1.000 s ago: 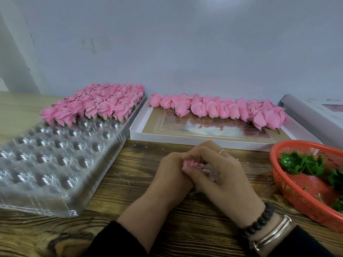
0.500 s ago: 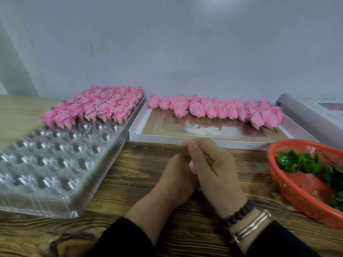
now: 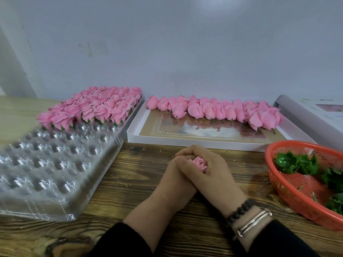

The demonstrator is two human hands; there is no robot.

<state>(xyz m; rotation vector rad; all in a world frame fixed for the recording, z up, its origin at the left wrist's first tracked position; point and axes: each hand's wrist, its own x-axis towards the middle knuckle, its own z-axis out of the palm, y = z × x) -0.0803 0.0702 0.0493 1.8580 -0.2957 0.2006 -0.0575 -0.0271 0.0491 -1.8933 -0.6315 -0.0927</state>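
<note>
A small pink rose head [image 3: 200,162] sits between my two hands at the middle of the wooden table. My right hand [image 3: 209,173] curls its fingers and thumb round the rose from the right. My left hand [image 3: 175,179] lies under and left of it, its fingers wrapped by the right hand and against the flower. Only the rose's top petals show; its base is hidden.
A clear plastic cell tray [image 3: 46,164] lies at left, its far rows filled with pink roses [image 3: 96,108]. A white shallow box [image 3: 213,140] behind the hands holds a row of pink buds [image 3: 219,110]. An orange basket [image 3: 278,182] with green leaf cups [image 3: 297,164] stands at right.
The right hand has turned so the rose's open top now faces up and shows between thumb and fingers. Both hands stay together at the same spot on the table.
</note>
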